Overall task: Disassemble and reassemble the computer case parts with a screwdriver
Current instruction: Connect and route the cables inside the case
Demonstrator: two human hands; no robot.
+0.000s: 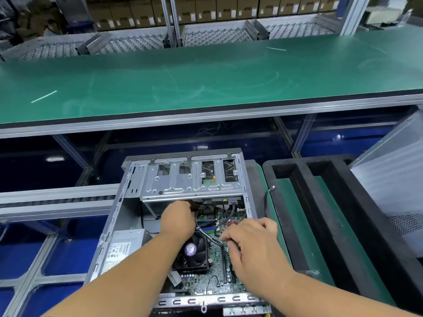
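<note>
Computer case lies open beside the black foam tray. Inside it, the left hand grips a dark-handled tool and the right hand pinches cables above the motherboard.

no text can be read with any certainty. the power supply in the open computer case bears a white label with rows of small print and marks, too blurred to make out. the round purple sticker on the fan has tiny lettering that cannot be read either. the cardboard boxes on the far shelf carry pale labels, too small and blurred to read.
</note>
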